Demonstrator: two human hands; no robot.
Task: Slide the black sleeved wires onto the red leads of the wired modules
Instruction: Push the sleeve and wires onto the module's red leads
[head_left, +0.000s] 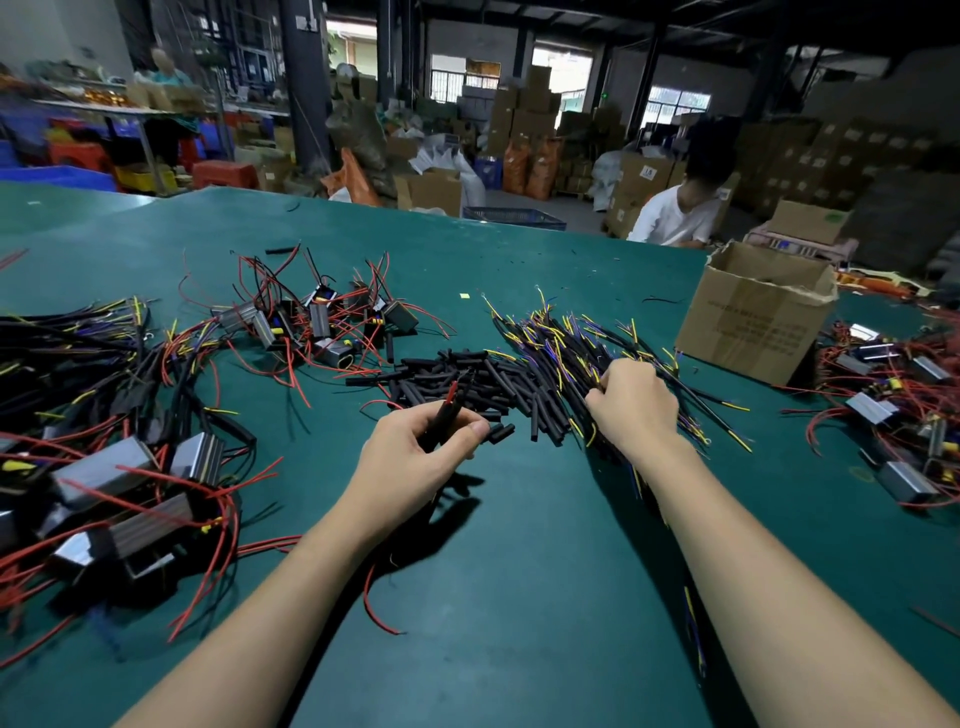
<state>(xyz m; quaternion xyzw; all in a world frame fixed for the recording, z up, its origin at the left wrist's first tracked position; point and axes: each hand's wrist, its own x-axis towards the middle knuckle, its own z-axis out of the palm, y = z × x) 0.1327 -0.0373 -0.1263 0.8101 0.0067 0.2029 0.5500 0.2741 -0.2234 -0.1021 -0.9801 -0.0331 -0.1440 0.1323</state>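
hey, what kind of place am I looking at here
Most likely a small factory or warehouse assembly floor. A big green worktable holds heaps of wired modules and black sleeved wires, and stacked cardboard cartons fill the dim hall behind.

The green table (519, 597) is evenly lit from overhead. Soft shadows are cast beneath both forearms. Daylight is blown out in the far windows (561, 73), while the hall behind is left dim. Edges are bent by wide-angle distortion; the background is slightly blurred.
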